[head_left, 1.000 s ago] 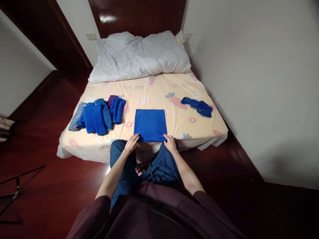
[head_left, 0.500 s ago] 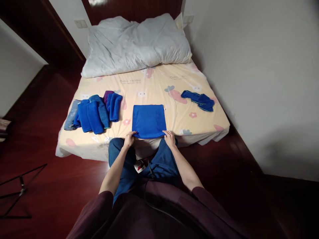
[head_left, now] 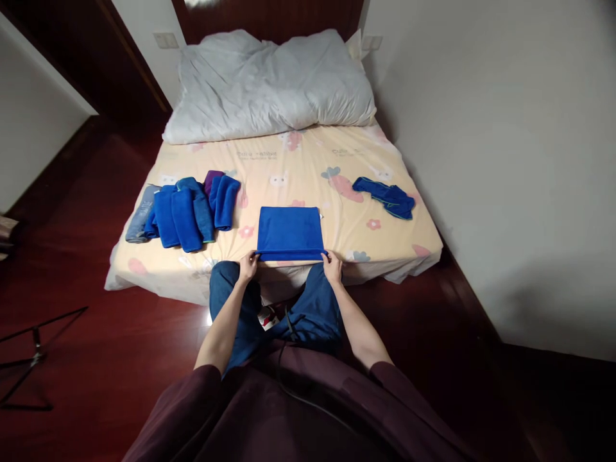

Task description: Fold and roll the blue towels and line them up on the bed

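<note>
A blue towel (head_left: 290, 230) lies flat and square at the near edge of the bed (head_left: 298, 167). My left hand (head_left: 249, 265) pinches its near left corner. My right hand (head_left: 332, 265) pinches its near right corner. The near edge of the towel is lifted a little off the sheet between the two hands. My knees in blue trousers press against the bed just below.
A row of folded blue towels (head_left: 185, 212), with a grey and a purple one among them, lies on the left of the bed. A crumpled blue towel (head_left: 385, 197) lies at the right. A white duvet (head_left: 269, 83) is heaped at the head. A wall runs along the right.
Both hands went from resting flat on the towel's near corners to pinching them, and the near edge has lifted and moved slightly away from me.
</note>
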A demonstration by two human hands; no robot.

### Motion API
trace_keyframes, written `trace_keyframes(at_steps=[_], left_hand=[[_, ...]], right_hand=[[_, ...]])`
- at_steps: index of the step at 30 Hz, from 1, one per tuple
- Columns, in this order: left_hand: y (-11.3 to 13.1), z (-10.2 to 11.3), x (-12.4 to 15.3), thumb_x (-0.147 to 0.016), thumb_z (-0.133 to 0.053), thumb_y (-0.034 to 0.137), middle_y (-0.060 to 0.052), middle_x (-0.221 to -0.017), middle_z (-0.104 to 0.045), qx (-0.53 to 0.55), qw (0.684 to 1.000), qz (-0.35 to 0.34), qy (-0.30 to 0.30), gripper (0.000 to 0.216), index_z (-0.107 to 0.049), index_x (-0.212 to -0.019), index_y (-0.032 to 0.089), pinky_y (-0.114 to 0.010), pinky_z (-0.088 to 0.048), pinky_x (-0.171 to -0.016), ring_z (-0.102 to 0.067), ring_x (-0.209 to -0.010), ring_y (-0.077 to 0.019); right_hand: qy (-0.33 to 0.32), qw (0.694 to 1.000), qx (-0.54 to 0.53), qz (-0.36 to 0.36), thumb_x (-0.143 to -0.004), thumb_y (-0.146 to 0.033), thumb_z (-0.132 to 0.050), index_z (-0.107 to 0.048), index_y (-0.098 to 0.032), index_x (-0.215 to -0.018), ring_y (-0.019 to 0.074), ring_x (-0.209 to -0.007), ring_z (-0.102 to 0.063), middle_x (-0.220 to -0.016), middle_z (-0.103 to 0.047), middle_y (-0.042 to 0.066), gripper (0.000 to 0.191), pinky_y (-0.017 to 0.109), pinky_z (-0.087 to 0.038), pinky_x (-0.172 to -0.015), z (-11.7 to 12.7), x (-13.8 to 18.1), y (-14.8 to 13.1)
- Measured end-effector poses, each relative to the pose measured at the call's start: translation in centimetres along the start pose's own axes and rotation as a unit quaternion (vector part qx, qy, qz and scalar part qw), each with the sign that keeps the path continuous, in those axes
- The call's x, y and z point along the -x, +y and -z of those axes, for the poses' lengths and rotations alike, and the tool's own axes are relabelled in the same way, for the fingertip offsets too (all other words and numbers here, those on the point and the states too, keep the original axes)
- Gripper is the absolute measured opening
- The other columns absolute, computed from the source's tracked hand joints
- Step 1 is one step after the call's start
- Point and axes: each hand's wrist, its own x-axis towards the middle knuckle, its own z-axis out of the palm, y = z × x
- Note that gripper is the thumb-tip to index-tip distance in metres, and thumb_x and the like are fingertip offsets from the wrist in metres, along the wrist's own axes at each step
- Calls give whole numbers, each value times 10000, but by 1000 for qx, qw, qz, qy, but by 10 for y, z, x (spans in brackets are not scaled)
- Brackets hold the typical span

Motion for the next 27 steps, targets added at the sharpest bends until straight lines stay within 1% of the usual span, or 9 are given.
trace_keyframes(at_steps=[2, 5, 9, 12, 19, 23, 27], left_hand=[[-2, -1, -2, -961, -505, 320, -102, -931, -749, -7, 1000, 7, 6, 257, -678, -1000, 134, -318, -534, -858, -693, -876, -225], [-6, -4, -4, -959, -518, 346, -79, -837, -716, -19, 1000, 16, 14, 239, -650, -902, 155, -316, -511, -816, -669, -803, -221], [-11, -8, -7, -965, -513, 383, -62, -787, -694, -34, 999, 26, 26, 250, -630, -876, 181, -315, -500, -789, -664, -773, -227], [-14, -11, -10, -977, -502, 395, -73, -816, -710, -41, 998, 29, 32, 256, -635, -899, 191, -319, -502, -777, -686, -793, -241], [-16, -16, -11, -1013, -478, 378, -112, -860, -737, -71, 996, 41, 47, 265, -668, -950, 204, -338, -496, -774, -713, -840, -277], [-14, -18, -8, -1025, -475, 392, -119, -898, -749, -83, 994, 42, 59, 285, -680, -985, 197, -332, -494, -778, -712, -848, -272], [-14, -20, -6, -1032, -471, 392, -128, -996, -762, -82, 994, 34, 66, 295, -685, -1042, 188, -325, -501, -804, -715, -907, -266]], right_hand=[[4, 1000, 1, -8, -995, -406, -532, -759, -121, -1186, 299, -976, -763, -1070, -790, 178, 411, 371, -581, -925, 0, -1, 1], [7, 1000, 10, -19, -1012, -427, -519, -765, -133, -1154, 291, -1000, -759, -1092, -788, 179, 409, 352, -570, -925, -2, -3, 2], [7, 998, 35, -46, -1023, -418, -531, -765, -159, -1174, 280, -1037, -749, -1144, -784, 157, 380, 332, -546, -934, -5, -5, 3], [10, 997, 55, -54, -1034, -405, -534, -763, -170, -1195, 279, -1040, -741, -1169, -779, 146, 366, 322, -525, -926, -5, -6, 2], [16, 995, 88, -43, -1060, -376, -513, -751, -169, -1234, 270, -988, -734, -1178, -769, 162, 359, 313, -502, -895, -5, -5, -2], [21, 996, 86, -30, -1060, -381, -513, -750, -159, -1211, 259, -973, -726, -1160, -770, 162, 358, 305, -498, -891, -5, -6, -2], [18, 996, 81, -38, -1060, -382, -517, -752, -167, -1210, 254, -960, -724, -1148, -775, 151, 353, 305, -500, -882, -6, -9, -1]])
